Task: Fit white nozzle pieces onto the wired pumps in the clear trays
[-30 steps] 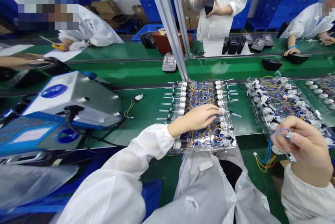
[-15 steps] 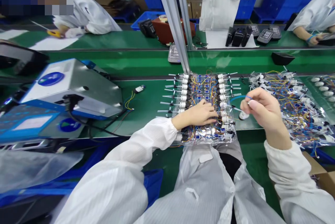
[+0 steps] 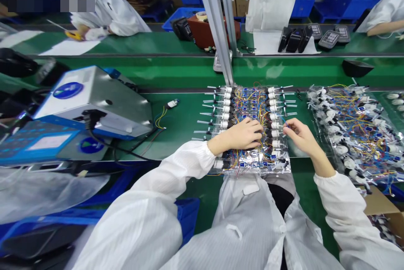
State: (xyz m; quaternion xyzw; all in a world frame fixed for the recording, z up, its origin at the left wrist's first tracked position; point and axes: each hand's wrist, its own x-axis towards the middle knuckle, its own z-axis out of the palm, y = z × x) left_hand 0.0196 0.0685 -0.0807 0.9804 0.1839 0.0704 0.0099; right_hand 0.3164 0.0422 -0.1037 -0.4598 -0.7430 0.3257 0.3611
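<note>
Item 1: tray [image 3: 249,98] of small white-capped parts with blue, yellow and red wires, in 2 columns. It is lying on the green table [image 3: 183,129] at its near edge, directly before the person.

Item 2: left hand [image 3: 244,134]. It is resting palm down on the middle of the tray, fingers loosely spread over the wires and gripping nothing.

Item 3: right hand [image 3: 299,135]. Its fingertips are pinching together on a wired part [image 3: 283,127] at the tray's right column; a blue wire is showing at the pinch.

Item 4: second tray [image 3: 353,127] of similar parts, lying just right of the right hand.

Item 5: silver and blue machine [image 3: 94,101], sitting to the left with black cables trailing from it.

Item 6: loose part [image 3: 172,103] with yellow wires, lying between the machine and the tray.

Item 7: black devices [image 3: 296,38], standing across the table, before a co-worker [image 3: 271,5] in white.
</note>
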